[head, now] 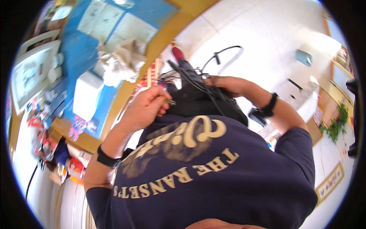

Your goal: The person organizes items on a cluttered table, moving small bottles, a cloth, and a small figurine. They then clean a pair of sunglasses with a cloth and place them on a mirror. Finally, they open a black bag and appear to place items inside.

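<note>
My left hand (148,107) is closed around a small tool with a metal tip (170,102), its handle mostly hidden by the fingers. To the right, my right hand (226,84) has its fingers at a bundle of black cables (194,81), with the fingertips partly hidden. The cables run across the dark fabric over my lap (186,100). One black cable end (217,58) curves out over the pale floor. Both wrists wear black bands.
A wooden desk (163,37) with a blue top stands at the left. On it lie open papers (100,18), a crumpled beige cloth (125,58), a white box (87,94) and a monitor (35,74). A light blue bin (304,58) and a green plant (338,121) are at the right.
</note>
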A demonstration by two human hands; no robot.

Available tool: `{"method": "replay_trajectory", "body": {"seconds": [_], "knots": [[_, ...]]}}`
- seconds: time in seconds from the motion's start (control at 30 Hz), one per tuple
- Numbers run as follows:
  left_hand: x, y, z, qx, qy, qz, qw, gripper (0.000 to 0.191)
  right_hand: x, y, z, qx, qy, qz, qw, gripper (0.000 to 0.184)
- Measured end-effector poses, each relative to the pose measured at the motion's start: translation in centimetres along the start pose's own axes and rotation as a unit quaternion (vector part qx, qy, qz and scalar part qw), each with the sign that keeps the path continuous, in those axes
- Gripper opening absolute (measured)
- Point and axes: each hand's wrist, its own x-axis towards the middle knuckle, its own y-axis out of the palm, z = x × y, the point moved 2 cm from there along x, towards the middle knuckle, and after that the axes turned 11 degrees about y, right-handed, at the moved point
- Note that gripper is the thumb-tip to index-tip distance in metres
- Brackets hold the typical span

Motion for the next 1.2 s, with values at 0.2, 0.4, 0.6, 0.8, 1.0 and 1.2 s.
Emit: {"method": "replay_trajectory", "body": {"seconds": [0.2, 0.4, 0.6, 0.8, 1.0, 1.2], "knots": [[-1.6, 0.2, -0.8, -0.072, 0.037, 0.023, 0.996, 0.013, -3.4, 1.0, 0.5, 0.16, -0.047, 0.117, 0.979, 0.052], [-4.0, 0.0, -2.3, -0.127, 0.083, 0.048, 0.987, 0.015, -5.9, 4.3, 2.4, 0.045, -0.127, 0.093, 0.986, 0.074], [-5.7, -0.1, -3.8, -0.06, 0.133, 0.046, 0.988, 0.018, -6.5, 6.0, 4.7, -0.105, -0.186, 0.044, 0.976, 0.102], [-5.5, -0.4, -2.9, -0.058, 0.155, 0.053, 0.985, 0.017, -5.7, 5.0, 4.0, -0.093, -0.179, 0.023, 0.979, 0.097], [-5.4, -0.5, -2.5, -0.074, 0.129, 0.052, 0.988, 0.015, -5.4, 4.7, 4.0, -0.085, -0.163, 0.045, 0.982, 0.091], [-3.8, -0.9, -1.9, -0.07, 0.08, 0.06, 0.993, 0.013, -4.4, 2.9, 2.7, -0.033, -0.138, 0.048, 0.989, 0.085]]}}
